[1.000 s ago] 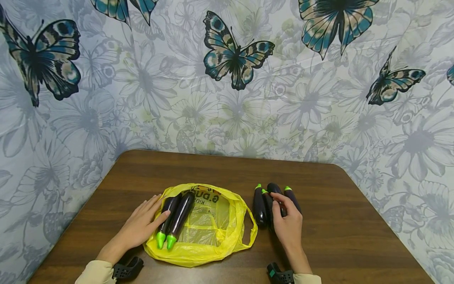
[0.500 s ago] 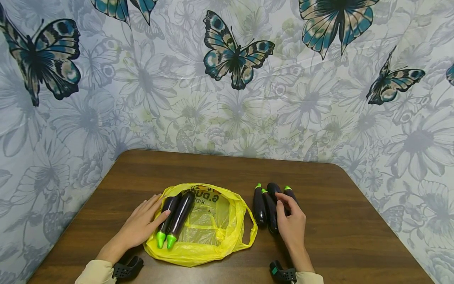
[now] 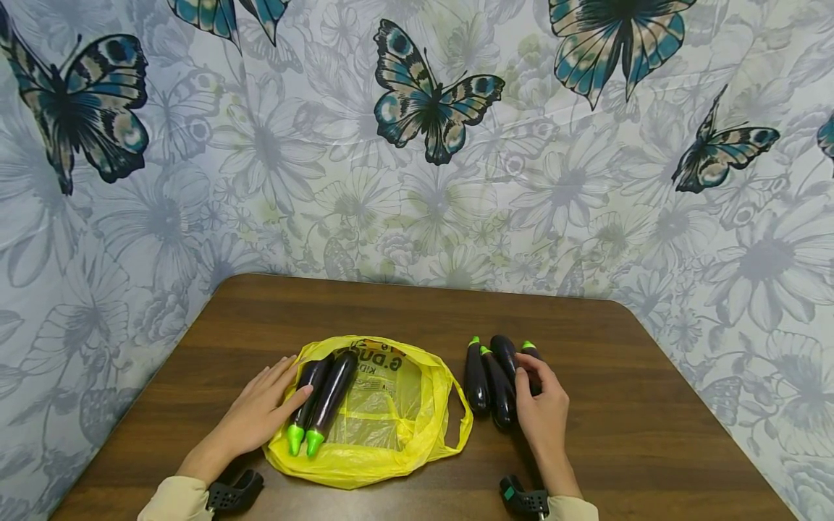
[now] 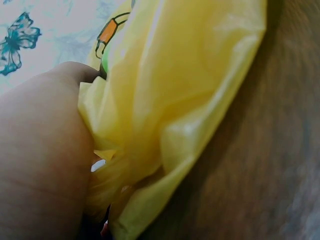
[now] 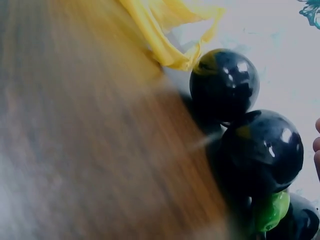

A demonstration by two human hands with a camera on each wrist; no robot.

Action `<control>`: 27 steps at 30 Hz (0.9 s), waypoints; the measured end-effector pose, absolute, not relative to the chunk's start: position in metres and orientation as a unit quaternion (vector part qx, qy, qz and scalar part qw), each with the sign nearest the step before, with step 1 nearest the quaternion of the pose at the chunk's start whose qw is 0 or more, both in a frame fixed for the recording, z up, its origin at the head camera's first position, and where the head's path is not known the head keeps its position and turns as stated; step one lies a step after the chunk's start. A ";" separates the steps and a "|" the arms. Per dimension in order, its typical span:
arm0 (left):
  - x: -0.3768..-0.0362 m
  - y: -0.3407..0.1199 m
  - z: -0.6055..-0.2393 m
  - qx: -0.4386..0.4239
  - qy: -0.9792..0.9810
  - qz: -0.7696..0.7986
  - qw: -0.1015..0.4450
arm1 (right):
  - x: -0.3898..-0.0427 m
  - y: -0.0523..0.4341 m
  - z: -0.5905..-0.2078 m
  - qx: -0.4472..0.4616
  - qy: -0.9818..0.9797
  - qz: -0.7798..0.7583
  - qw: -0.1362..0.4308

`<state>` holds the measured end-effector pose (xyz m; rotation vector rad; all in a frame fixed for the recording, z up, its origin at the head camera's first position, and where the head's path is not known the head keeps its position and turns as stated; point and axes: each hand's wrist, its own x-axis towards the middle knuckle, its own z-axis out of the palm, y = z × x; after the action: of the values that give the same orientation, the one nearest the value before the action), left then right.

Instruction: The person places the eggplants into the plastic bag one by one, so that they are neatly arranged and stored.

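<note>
My left hand (image 3: pixel 267 405) lies with extended fingers along the left rim of a yellow plastic bag (image 3: pixel 365 474), thumb reaching onto the eggplants inside. Two dark, glossy eggplants (image 3: pixel 332 401) with green stem ends lie side by side in the bag's left part. Yellow plastic (image 4: pixel 200 65) fills much of the left wrist view. To the bag's right, several more eggplants (image 3: pixel 477 380) lie in a row. Over the right end of that row is my right hand (image 3: pixel 544 409), fingers loosely bent and partly hiding the eggplants there. Rounded eggplant ends (image 5: pixel 262 152) and a green stem (image 5: pixel 272 212) show in the right wrist view.
Everything stands on a brown wooden table (image 3: pixel 651 434) with rounded far corners. Behind it hangs a backdrop (image 3: pixel 430 217) printed with flowers and butterflies. A loop handle (image 3: pixel 464 434) of the bag reaches toward the row of eggplants.
My right hand has shifted rightward along the row, uncovering more of the middle eggplants. My left hand and the bag have stayed in place.
</note>
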<state>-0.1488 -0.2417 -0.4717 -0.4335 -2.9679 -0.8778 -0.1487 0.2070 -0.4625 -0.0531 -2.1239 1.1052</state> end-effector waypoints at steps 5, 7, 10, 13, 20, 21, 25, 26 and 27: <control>-0.149 -0.242 -0.471 -0.139 -0.950 -0.281 0.009 | -0.149 0.209 -0.463 -0.042 -0.832 0.420 0.361; -0.149 -0.242 -0.471 -0.139 -0.949 -0.282 0.009 | -0.150 0.210 -0.463 -0.045 -0.833 0.416 0.361; -0.149 -0.242 -0.472 -0.140 -0.949 -0.283 0.009 | -0.150 0.212 -0.465 -0.045 -0.831 0.416 0.367; -0.149 -0.242 -0.473 -0.138 -0.949 -0.282 0.007 | -0.150 0.213 -0.465 -0.045 -0.828 0.418 0.372; -0.149 -0.242 -0.472 -0.137 -0.950 -0.281 0.009 | -0.151 0.217 -0.467 -0.070 -0.828 0.413 0.371; -0.149 -0.242 -0.472 -0.137 -0.950 -0.280 0.009 | -0.151 0.218 -0.467 -0.074 -0.828 0.413 0.371; -0.148 -0.242 -0.471 -0.138 -0.951 -0.278 0.010 | -0.151 0.219 -0.468 -0.089 -0.829 0.412 0.367; -0.148 -0.242 -0.471 -0.138 -0.951 -0.278 0.010 | -0.151 0.219 -0.469 -0.091 -0.830 0.412 0.365; -0.148 -0.242 -0.471 -0.138 -0.951 -0.278 0.011 | -0.151 0.219 -0.469 -0.092 -0.830 0.412 0.364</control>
<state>-0.1483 -0.2420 -0.4710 -0.4316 -2.9659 -0.8674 -0.1512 0.2194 -0.4686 -0.2364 -2.1372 1.0601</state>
